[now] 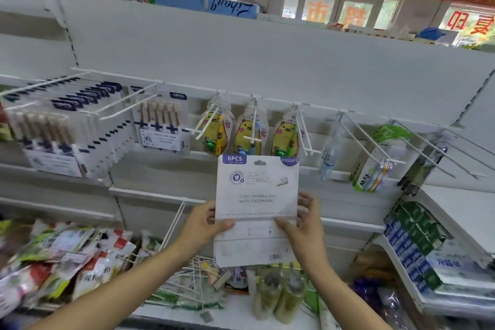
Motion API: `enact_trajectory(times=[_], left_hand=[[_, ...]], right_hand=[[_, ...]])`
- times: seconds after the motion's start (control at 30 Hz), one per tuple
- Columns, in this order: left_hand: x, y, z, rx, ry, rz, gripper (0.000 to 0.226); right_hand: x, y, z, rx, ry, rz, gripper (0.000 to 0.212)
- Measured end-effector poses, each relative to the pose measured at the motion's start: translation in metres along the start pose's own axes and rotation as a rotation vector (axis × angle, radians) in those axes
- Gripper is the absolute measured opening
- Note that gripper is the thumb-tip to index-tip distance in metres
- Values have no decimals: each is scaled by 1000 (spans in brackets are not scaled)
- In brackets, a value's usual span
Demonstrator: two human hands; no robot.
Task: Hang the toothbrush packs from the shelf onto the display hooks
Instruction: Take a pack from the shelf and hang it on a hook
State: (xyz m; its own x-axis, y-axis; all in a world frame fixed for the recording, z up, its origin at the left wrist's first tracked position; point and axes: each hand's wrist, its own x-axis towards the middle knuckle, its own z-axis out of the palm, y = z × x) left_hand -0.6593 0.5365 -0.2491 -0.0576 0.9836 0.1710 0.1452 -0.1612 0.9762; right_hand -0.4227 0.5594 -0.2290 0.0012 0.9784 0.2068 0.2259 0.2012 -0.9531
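Both your forearms reach up from the bottom of the view, and between them you hold one white toothbrush pack (pixel 256 211) upright, its printed back toward you. Your left hand (pixel 206 225) pinches the left edge, thumb across the face and fingers behind; your right hand (pixel 302 225) grips the right edge the same way. The pack hangs in the air in front of the shelving, its top edge just below the row of yellow children's packs (pixel 250 134).

Its hang slot (pixel 259 162) sits at the top centre — that small opening is what must find a hook. The likely destination, I judge, is the double-wire hook (pixel 128 107) to the upper left, where one matching six-piece pack (pixel 162 126) already hangs, beside the crowded row of matching packs (pixel 53 131) further left.

Watch three things. You hold the pack low, so the top can flop or bow as you lift it, and the slot may miss the wire tips. With the back facing you, it would hang the wrong way round against its neighbours unless you turn it. And the bare hooks (pixel 304 128) just above stick out toward you — a quick upward sweep could snag the pack or knock the yellow ones off.
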Motion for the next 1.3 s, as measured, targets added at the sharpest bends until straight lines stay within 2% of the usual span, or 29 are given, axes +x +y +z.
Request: enact_trajectory(times=[0.07,0.1,0.17,0.23,0.33,0.4,0.47,0.53,0.63,0.67,0.77,0.9,1.0,1.1,1.2,1.3], left_hand=[[-14,6,-3,53,54,18,31],[-21,10,-4,90,66,31,26],[-35,13,-4,207,95,66,40],[-48,15,-1,344,170,105,35],[-62,14,8,556,239,181,40],[-68,10,10,718,244,217,54],[-73,7,8,785,231,227,64],[-78,6,2,802,181,235,71],[-84,2,-15,758,21,257,86],[-84,1,-23,759,-14,284,85],[-85,3,-56,712,-54,308,77],[-88,3,-114,605,167,209,74],[-82,-5,-164,519,332,51,90],[-71,-16,-209,459,322,-64,98],[-60,-25,-238,222,250,-127,76],[-54,-35,-258,85,280,-135,62]], right_hand=[[0,-6,9,-146,6,-118,63],[-1,-10,14,-229,-7,-170,60],[-5,-17,27,-321,-67,-236,51],[-12,-25,41,-281,-171,-234,40],[-27,-37,62,-128,-339,-143,54],[-37,-45,73,-49,-348,-85,57],[-44,-50,80,44,-342,-60,56],[-44,-57,87,83,-347,-69,43],[-40,-65,100,64,-292,-137,13],[-38,-67,104,48,-272,-155,9],[-29,-73,119,8,-240,-173,17],[-18,-85,151,82,-246,-94,10],[-13,-97,176,157,-309,-87,15],[-10,-107,198,216,-368,-87,16],[-5,-115,220,286,-399,-74,17],[-1,-119,238,334,-402,-67,17]])
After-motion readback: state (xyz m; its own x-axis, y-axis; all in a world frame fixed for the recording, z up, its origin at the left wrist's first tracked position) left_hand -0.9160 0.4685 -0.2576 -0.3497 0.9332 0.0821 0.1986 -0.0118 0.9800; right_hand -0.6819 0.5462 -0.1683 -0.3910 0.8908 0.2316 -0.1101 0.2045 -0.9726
